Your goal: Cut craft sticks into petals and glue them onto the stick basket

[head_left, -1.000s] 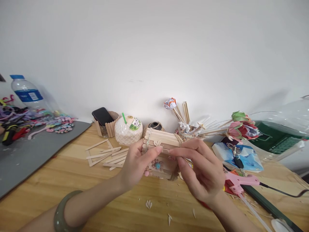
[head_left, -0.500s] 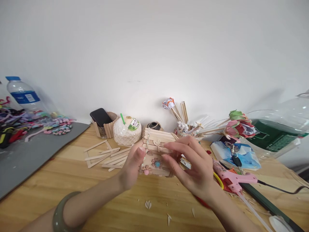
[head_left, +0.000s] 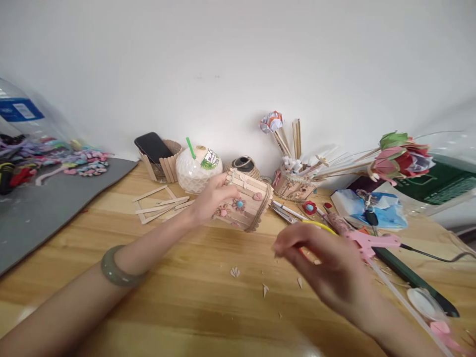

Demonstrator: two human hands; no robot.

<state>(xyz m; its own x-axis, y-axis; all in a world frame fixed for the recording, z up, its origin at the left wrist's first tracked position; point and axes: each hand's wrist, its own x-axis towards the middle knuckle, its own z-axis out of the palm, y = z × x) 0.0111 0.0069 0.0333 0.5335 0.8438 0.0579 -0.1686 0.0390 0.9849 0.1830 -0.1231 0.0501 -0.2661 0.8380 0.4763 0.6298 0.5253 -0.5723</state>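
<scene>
1. near the table's (head_left: 111, 277) far edge, our left hand (head_left: 210, 201) grips the stick box (head_left: 245, 206) by its left wall.
2. we judge it light, stiff, glue-fragile; hold walls, not decorations.
3. our right hand (head_left: 327, 272) hovers loosely curled, empty.

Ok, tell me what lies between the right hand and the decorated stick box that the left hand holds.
Nothing visible. The right hand hovers apart from the decorated wooden craft-stick box, held by the left hand; only bare wooden table lies between. The small wood shavings sit nearer the camera.
</scene>
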